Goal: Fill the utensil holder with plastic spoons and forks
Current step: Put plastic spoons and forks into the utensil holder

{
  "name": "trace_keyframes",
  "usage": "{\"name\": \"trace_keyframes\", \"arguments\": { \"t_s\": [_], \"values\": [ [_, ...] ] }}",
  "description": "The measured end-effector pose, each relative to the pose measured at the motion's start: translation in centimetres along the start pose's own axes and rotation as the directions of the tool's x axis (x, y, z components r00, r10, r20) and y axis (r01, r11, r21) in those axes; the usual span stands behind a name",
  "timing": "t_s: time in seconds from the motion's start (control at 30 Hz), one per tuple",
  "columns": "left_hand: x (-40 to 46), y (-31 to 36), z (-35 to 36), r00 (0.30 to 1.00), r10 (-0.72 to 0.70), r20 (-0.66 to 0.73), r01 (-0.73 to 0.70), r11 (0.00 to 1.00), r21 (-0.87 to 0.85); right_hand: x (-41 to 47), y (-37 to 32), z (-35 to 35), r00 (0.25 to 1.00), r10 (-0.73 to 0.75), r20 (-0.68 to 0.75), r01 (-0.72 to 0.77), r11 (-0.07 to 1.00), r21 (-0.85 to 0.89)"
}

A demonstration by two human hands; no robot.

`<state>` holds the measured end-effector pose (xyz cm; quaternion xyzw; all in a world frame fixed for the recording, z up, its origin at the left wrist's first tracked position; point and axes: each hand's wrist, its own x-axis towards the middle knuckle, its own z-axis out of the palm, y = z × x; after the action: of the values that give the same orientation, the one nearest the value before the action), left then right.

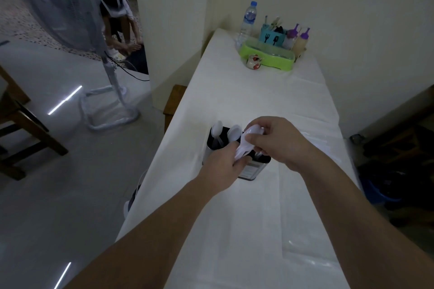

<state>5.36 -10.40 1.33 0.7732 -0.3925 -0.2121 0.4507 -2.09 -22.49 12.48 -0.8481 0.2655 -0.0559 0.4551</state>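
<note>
A metal utensil holder (251, 169) stands on the white table (246, 230), partly hidden behind my hands. Two white plastic spoons (217, 130) stick up from its left compartment. My left hand (220, 166) and my right hand (277, 141) meet just above the holder's right side. Both grip a bunch of white plastic utensils (246, 145): my right hand holds the upper ends, my left hand pinches the lower ends. A fork's tines show between my fingers. More clear plastic utensils (314, 138) lie on the table to the right of my right hand, faint against the cloth.
At the table's far end stands a green tray (270, 57) with a blue cutlery caddy (270, 35), two squeeze bottles, a water bottle (247, 20) and a small cup (253, 61). A standing fan (70, 7) and a crouching person (117, 19) are at left. A wooden chair is far left.
</note>
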Motion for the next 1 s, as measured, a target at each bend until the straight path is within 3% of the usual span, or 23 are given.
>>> {"name": "trace_keyframes", "arguments": {
  "t_s": [0.17, 0.3, 0.6, 0.77, 0.9, 1.0],
  "values": [
    [1.6, 0.8, -0.8, 1.000, -0.003, 0.011, 0.004, 1.000, -0.017, 1.4, -0.7, -1.8, 0.998, -0.030, -0.052, 0.027, 0.998, -0.053],
    [2.0, 0.3, -1.8, 0.999, -0.020, -0.046, 0.018, 0.999, -0.042, 2.3, -1.2, -3.0, 0.996, -0.019, -0.085, 0.019, 1.000, 0.004],
    [0.3, -3.2, -1.9, 0.954, 0.104, -0.282, -0.049, 0.979, 0.197, 3.4, 0.9, -2.5, 0.975, 0.093, -0.204, -0.067, 0.989, 0.131],
    [-0.6, -4.2, -1.0, 0.903, 0.248, -0.349, -0.135, 0.938, 0.319, 3.4, 1.9, -2.5, 0.960, 0.138, -0.244, -0.101, 0.982, 0.161],
    [0.2, -4.2, -0.6, 0.879, 0.349, -0.326, -0.211, 0.896, 0.390, 3.4, 2.0, -3.1, 0.952, 0.129, -0.276, -0.093, 0.986, 0.140],
    [0.7, -3.8, -0.3, 0.889, 0.375, -0.264, -0.215, 0.849, 0.482, 3.5, 2.2, -3.2, 0.954, 0.093, -0.284, -0.087, 0.996, 0.033]
  ]
}}
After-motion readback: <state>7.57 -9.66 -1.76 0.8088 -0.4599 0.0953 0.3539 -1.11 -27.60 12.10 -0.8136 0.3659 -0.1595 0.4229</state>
